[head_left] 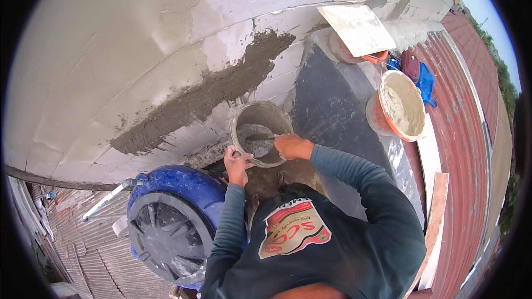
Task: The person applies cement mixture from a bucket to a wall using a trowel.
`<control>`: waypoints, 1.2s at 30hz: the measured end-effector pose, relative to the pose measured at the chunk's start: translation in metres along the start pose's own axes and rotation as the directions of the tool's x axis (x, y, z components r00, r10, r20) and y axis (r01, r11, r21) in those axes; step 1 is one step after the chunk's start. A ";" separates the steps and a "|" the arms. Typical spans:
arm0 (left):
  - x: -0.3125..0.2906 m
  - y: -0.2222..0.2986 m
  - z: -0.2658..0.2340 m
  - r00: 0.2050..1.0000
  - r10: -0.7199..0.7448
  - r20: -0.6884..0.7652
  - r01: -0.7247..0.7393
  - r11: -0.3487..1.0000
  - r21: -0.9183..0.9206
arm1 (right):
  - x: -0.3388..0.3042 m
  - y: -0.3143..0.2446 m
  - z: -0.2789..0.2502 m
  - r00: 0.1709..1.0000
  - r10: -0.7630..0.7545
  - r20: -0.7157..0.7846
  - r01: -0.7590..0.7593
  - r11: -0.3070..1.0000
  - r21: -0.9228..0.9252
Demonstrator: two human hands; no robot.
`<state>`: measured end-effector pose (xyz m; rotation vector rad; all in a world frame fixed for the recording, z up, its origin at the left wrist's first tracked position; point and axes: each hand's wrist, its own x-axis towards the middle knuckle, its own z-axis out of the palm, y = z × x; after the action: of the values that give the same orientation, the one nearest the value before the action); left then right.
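Filling most of the upper view, the pale grey block wall [138,39] carries a dark, wet diagonal smear of mortar [205,94] running from lower left to upper right. Right of you lies the red-brown corrugated metal roofing [465,122], with long pale boards [435,210] lying along its inner edge. At lower left sits a large blue plastic drum [172,216], lying on its side with its ribbed dark end facing you, just beside your left forearm.

Further right, an orange plastic bucket [396,108] coated with pale plaster stands tilted, well apart from your hands. Beyond it a flat square plastering board [359,29] rests on top of a second orange container [346,52], with blue and maroon bags [418,75] near them.

Directly ahead of you, between your hands and close against the wall's base, is a small grey mortar-crusted bucket [261,133], holding grey mix in its lower left part.

Your left hand [237,163] is closed around the bucket's near rim at its lower left. Your right hand [292,145] is curled shut on the handle of a dark trowel [259,137], whose blade lies inside the bucket, touching the mix. Whether the bucket rests on the ground or hangs from your grip cannot be told.
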<state>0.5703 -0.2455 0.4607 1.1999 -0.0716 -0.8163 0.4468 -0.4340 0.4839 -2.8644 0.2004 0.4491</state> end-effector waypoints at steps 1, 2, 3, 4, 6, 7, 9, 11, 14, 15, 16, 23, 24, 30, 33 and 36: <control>-0.005 0.000 -0.003 1.000 0.000 -0.013 0.000 1.000 0.009 | 0.000 0.004 -0.012 1.000 -0.001 -0.003 0.001 1.000 0.010; -0.011 -0.003 0.000 1.000 -0.009 -0.017 0.009 1.000 0.011 | -0.003 0.012 -0.020 1.000 0.010 0.000 -0.010 1.000 0.016; -0.013 -0.005 0.003 1.000 0.005 -0.016 -0.005 1.000 0.018 | 0.000 0.018 -0.021 0.999 0.045 0.001 -0.045 0.999 -0.010; -0.016 -0.006 0.009 1.000 0.013 -0.009 -0.012 1.000 0.024 | 0.003 0.025 -0.018 0.996 0.089 0.005 -0.089 0.995 -0.035; -0.019 -0.009 0.017 1.000 0.025 -0.004 -0.025 0.999 0.045 | 0.002 0.034 0.000 0.996 0.085 0.013 -0.083 0.993 -0.080; -0.022 -0.011 0.020 0.999 0.032 -0.016 -0.031 0.998 0.055 | -0.001 0.031 0.006 0.999 0.029 0.026 -0.026 0.994 -0.102; -0.021 -0.011 0.026 0.999 0.038 -0.022 -0.037 0.998 0.055 | -0.002 0.045 0.006 0.979 0.057 0.198 -0.053 0.998 -0.026; -0.026 -0.003 0.014 0.998 0.036 -0.060 -0.034 0.999 0.039 | -0.007 0.030 -0.050 0.842 0.117 0.527 -0.220 0.966 0.136; -0.024 0.002 -0.001 0.997 0.019 -0.072 -0.024 0.997 -0.074 | -0.054 0.041 -0.101 0.938 0.075 0.337 -0.241 0.840 0.486; -0.026 0.003 -0.001 0.997 0.001 -0.080 -0.010 0.994 -0.112 | -0.066 0.053 -0.104 0.965 0.104 0.243 -0.231 0.778 0.584; -0.023 0.001 -0.005 0.997 0.008 -0.078 -0.019 0.989 -0.143 | -0.074 0.064 -0.108 0.980 0.137 0.146 -0.200 0.711 0.675; 0.003 0.007 0.010 0.998 -0.034 -0.048 0.025 0.986 -0.164 | -0.045 0.138 -0.125 0.785 0.366 -0.500 0.040 0.775 0.631; 0.009 0.008 0.015 0.998 -0.046 -0.050 0.038 0.986 -0.160 | -0.034 0.146 -0.129 0.684 0.376 -0.625 0.059 0.826 0.561; 0.041 0.012 0.067 0.993 -0.100 -0.055 0.089 0.982 -0.169 | 0.034 0.162 -0.189 0.328 0.367 -0.870 0.198 0.874 0.444; 0.062 0.006 0.080 0.992 -0.114 -0.046 0.104 0.978 -0.183 | 0.036 0.117 -0.239 0.303 0.301 -0.904 0.359 0.843 0.401; 0.070 -0.002 0.101 0.990 -0.135 -0.029 0.127 0.971 -0.203 | 0.013 0.099 -0.291 0.368 0.253 -0.895 0.257 0.897 0.360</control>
<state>0.5735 -0.3671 0.4739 1.0377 0.1243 -0.8913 0.5249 -0.6038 0.7281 -2.2502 0.4136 -1.1923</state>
